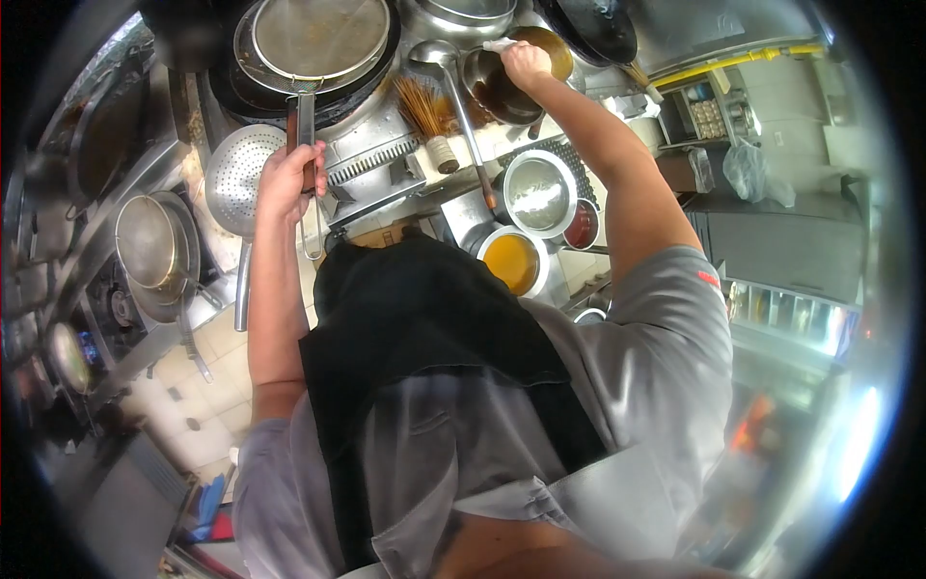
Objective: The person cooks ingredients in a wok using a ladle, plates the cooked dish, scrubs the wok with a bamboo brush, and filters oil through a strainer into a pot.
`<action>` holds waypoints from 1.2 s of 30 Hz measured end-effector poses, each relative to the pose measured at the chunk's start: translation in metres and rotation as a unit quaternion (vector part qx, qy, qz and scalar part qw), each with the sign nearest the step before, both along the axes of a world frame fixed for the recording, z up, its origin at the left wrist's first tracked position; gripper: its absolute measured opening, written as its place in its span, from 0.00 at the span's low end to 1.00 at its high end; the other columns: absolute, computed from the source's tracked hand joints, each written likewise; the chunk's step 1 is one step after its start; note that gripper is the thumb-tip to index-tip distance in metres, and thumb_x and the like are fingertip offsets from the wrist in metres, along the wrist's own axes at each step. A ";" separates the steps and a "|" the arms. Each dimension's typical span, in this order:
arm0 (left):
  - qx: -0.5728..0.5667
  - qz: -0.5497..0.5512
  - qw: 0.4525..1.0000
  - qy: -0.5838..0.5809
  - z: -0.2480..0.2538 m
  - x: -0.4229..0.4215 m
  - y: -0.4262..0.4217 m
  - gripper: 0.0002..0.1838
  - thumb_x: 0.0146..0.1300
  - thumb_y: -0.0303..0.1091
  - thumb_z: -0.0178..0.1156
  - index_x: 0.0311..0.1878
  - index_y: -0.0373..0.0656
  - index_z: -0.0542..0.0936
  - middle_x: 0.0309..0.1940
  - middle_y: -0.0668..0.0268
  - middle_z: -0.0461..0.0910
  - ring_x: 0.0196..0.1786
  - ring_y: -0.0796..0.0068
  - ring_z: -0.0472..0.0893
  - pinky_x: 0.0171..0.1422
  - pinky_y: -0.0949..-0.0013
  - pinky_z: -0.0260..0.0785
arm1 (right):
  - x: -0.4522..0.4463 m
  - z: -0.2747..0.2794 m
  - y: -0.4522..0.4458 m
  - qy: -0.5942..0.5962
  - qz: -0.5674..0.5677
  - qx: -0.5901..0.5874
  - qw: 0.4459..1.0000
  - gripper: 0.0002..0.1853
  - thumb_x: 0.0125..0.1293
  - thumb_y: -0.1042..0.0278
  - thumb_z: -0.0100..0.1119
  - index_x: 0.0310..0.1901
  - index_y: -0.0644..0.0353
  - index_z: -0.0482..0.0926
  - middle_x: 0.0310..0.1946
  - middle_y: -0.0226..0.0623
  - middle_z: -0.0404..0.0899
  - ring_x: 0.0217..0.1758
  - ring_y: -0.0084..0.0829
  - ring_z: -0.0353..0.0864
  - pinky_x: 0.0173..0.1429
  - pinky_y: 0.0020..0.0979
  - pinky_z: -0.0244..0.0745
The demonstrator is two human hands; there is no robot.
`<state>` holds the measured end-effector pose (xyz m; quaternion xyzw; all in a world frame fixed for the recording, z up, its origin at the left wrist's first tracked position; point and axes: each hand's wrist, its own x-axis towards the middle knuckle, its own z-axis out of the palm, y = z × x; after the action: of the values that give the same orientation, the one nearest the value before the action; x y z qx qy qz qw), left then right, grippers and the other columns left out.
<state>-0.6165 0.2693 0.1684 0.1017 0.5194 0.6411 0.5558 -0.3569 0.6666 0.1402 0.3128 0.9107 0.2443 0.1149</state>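
My left hand is wrapped round the handle of a round fine-mesh strainer. The strainer lies over a dark wok at the back left. Beside that hand rests a perforated skimmer, its handle pointing toward me. My right hand is closed on a white cloth, at a metal pot with a brownish inside. Whether the fingers also grip the pot's rim, I cannot tell. Between the hands lie a long-handled ladle and a bamboo wok brush.
In front of my body stand a pot of whitish liquid, a container of yellow-orange liquid and a small red-sauce container. More strainers sit at left. A yellow pipe runs along the back right, near another wok.
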 end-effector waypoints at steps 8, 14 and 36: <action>0.004 -0.003 1.000 0.000 0.001 -0.002 -0.001 0.12 0.63 0.29 0.59 0.46 0.31 0.73 0.26 0.65 0.75 0.20 0.75 0.73 0.21 0.70 0.65 | -0.008 0.001 -0.001 -0.016 -0.002 0.021 1.000 0.12 0.64 0.68 0.53 0.38 0.61 0.86 0.36 0.47 0.85 0.38 0.37 0.89 0.36 0.34 0.84; 0.015 -0.008 1.000 -0.005 -0.003 -0.006 -0.001 0.11 0.64 0.29 0.59 0.45 0.32 0.73 0.26 0.66 0.75 0.20 0.75 0.73 0.21 0.70 0.65 | -0.016 0.001 -0.007 -0.031 -0.023 0.031 0.999 0.11 0.65 0.66 0.53 0.38 0.54 0.87 0.37 0.38 0.87 0.43 0.35 0.87 0.37 0.37 0.84; 0.058 -0.016 0.998 -0.001 -0.003 -0.011 0.002 0.06 0.64 0.29 0.59 0.38 0.35 0.74 0.24 0.66 0.75 0.18 0.74 0.74 0.20 0.69 0.67 | -0.051 0.005 -0.030 -0.053 -0.100 -0.023 0.993 0.12 0.66 0.64 0.54 0.40 0.50 0.88 0.40 0.33 0.88 0.43 0.36 0.89 0.30 0.48 0.83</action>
<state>-0.6277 0.2717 0.1652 0.1411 0.4792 0.6613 0.5595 -0.4076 0.6367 0.1452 0.3859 0.8730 0.2266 0.1938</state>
